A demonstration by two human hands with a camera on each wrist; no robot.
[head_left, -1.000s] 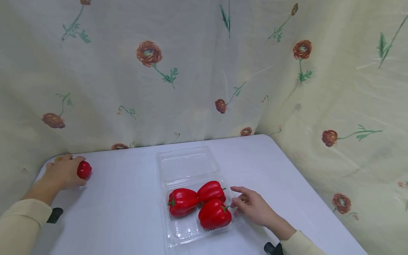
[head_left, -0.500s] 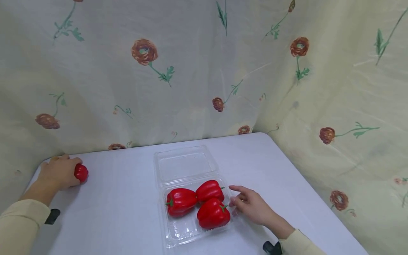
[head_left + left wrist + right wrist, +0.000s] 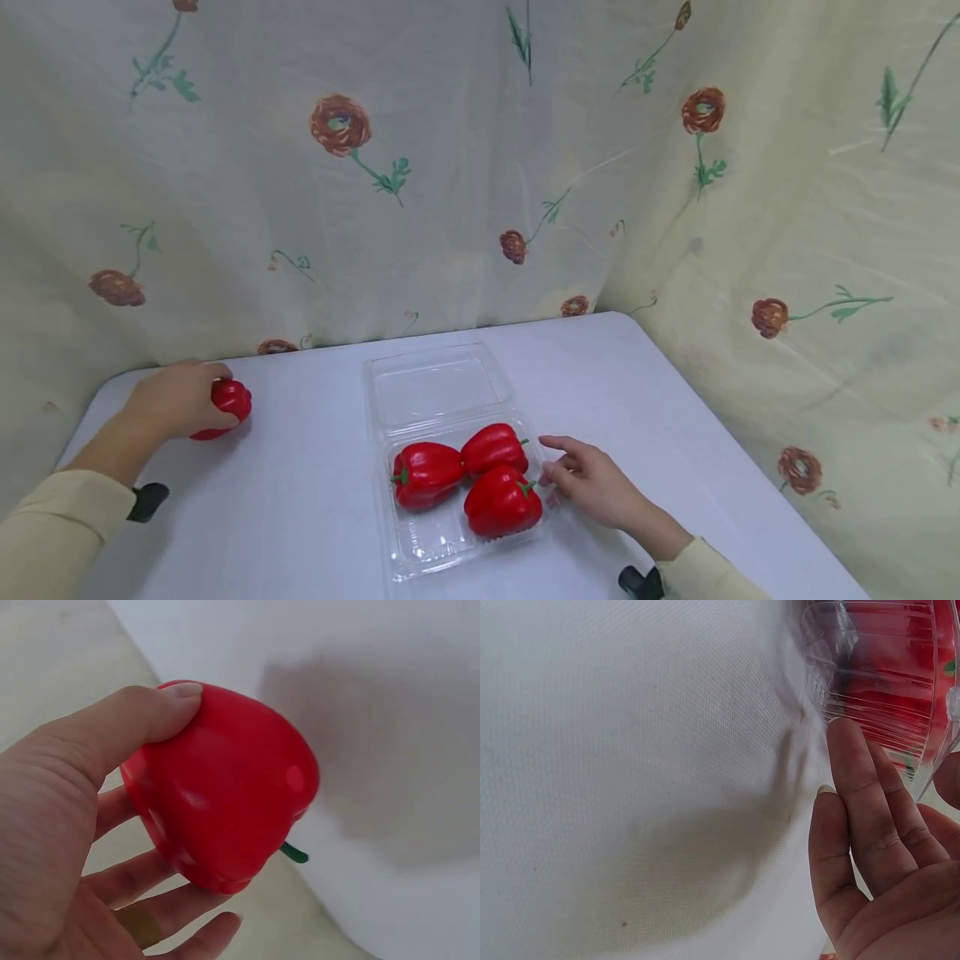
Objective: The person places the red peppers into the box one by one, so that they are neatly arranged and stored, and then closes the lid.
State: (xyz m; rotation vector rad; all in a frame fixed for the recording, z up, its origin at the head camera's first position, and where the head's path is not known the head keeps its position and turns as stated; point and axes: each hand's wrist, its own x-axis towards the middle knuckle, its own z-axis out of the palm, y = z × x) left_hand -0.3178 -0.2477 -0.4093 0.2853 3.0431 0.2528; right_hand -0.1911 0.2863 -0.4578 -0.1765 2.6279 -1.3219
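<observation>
At the far left of the table, my left hand (image 3: 176,402) grips a red bell pepper (image 3: 234,400). In the left wrist view the thumb lies on top of the pepper (image 3: 225,780) and the fingers curve underneath; a green stem sticks out, and a shadow falls on the table apart from it. Three more red bell peppers, one of them the front pepper (image 3: 501,504), lie in a clear plastic clamshell box (image 3: 427,552). My right hand (image 3: 600,492) is at the box's right side. In the right wrist view its fairly straight fingers (image 3: 859,780) touch the ribbed wall.
The clamshell's clear lid (image 3: 438,383) lies folded back on the white table (image 3: 300,500). A flowered curtain (image 3: 450,167) hangs behind the table and along its right side. A dark strap piece (image 3: 148,502) shows at the left wrist.
My left hand first shifted slightly left, then moved right with the bell pepper held, and more of the pepper shows. The right hand and the box stay in place.
</observation>
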